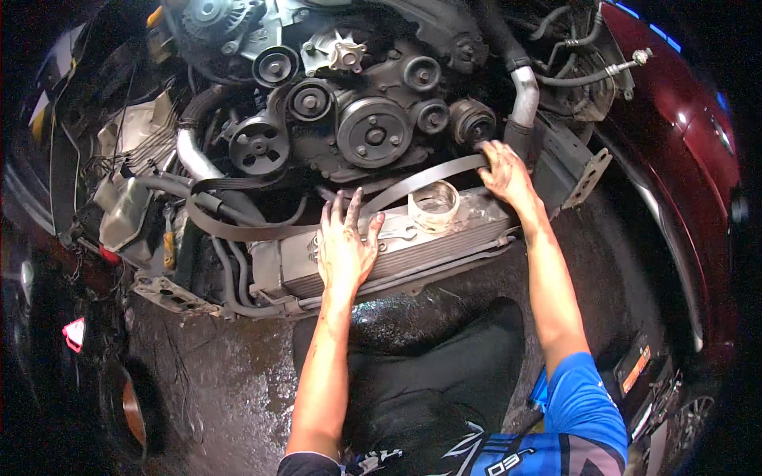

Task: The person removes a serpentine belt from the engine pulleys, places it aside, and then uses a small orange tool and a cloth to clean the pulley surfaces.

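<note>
the finned cooler (468, 252) carried a cream ring (435, 206), and a metal wrench (398, 235) lay just left of that ring.

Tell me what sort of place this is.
Likely a car repair workshop, given the exposed large round dark metal engine pulley, the loose flat dark grey belt and the silver metal wrench.

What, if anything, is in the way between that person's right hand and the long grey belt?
Nothing visible: the right hand is right at the grey belt. The pale ring nearby sits just below the belt in this view, not between them.
</note>
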Motion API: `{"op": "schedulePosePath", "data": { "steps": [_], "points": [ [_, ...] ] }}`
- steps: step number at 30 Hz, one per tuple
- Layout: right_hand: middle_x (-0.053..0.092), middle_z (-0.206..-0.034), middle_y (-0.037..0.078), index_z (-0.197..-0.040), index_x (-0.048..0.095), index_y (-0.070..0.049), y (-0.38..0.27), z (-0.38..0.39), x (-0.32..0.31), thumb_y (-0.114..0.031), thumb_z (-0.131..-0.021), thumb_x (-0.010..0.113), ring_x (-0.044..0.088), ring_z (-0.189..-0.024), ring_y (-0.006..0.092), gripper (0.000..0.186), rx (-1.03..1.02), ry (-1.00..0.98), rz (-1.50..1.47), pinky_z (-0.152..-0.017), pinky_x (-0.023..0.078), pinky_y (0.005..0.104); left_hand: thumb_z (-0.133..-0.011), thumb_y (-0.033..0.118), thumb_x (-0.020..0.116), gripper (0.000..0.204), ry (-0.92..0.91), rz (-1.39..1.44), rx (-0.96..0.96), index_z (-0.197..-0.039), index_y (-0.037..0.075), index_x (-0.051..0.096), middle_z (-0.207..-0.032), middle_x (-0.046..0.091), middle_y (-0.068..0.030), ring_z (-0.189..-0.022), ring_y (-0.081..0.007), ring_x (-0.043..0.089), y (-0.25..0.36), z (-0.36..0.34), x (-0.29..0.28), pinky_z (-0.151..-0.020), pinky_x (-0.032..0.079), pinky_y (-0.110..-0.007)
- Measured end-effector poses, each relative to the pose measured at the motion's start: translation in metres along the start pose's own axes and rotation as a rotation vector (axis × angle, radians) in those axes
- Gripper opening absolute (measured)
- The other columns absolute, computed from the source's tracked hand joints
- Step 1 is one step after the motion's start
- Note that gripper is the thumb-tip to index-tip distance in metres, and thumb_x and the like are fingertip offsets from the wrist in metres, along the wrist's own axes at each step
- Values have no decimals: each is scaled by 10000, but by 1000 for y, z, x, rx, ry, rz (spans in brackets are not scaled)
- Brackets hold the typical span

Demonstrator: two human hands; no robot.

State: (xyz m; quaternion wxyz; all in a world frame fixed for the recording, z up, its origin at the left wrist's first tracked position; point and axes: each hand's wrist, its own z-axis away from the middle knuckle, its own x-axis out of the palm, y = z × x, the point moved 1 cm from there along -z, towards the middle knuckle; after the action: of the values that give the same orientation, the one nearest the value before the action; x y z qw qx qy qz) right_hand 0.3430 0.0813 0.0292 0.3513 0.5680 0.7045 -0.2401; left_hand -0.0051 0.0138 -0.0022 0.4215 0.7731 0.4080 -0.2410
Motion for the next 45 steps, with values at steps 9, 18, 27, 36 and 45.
{"op": "schedulePosePath", "data": {
  "steps": [9,18,27,36,45],
  "points": [
    [618,-1337,201,-1343,587,-71,4,-60,-36,-325,-865,725,588,-1257,307,559,46,-329,-645,-1080,447,399,-1000,560,466,605,-179,-81,3,-1374,102,593,-1286,648,-157,-1268,-321,537,6,-2,1,-1130,338,-462],
    [581,-1306,320,-1422,422,7,15,-121,51,-252,-840,678,564,-1241,442,686,285,-52,-377,-1065,452,467,-986,575,476,648,-148,-83,-17,-1380,69,572,-1301,636,-167,-1255,-320,548,5,-2,5,-1115,363,-455],
    [675,-1059,214,-1146,598,-38,-21,-101,7,-331,-896,711,660,-998,401,401,135,71,-497,-852,515,448,-982,596,469,700,-154,-72,-22,-1366,18,562,-1234,652,-182,-1212,-313,560,-2,3,-2,-1118,351,-465],
    [637,-1150,206,-1267,579,-64,-35,-104,13,-219,-965,589,608,-1085,412,340,-11,285,-293,-929,494,465,-985,578,478,700,-114,-46,9,-1343,-16,577,-1216,658,-187,-1190,-313,570,-1,3,1,-1101,362,-451],
    [599,-1278,168,-1341,572,-69,-26,-84,28,-180,-973,594,570,-1211,324,385,172,23,-881,-1066,428,394,-983,594,472,715,-123,-97,28,-1348,-12,576,-1203,663,-187,-1174,-315,573,-8,2,1,-1093,368,-446]
  ]
}}
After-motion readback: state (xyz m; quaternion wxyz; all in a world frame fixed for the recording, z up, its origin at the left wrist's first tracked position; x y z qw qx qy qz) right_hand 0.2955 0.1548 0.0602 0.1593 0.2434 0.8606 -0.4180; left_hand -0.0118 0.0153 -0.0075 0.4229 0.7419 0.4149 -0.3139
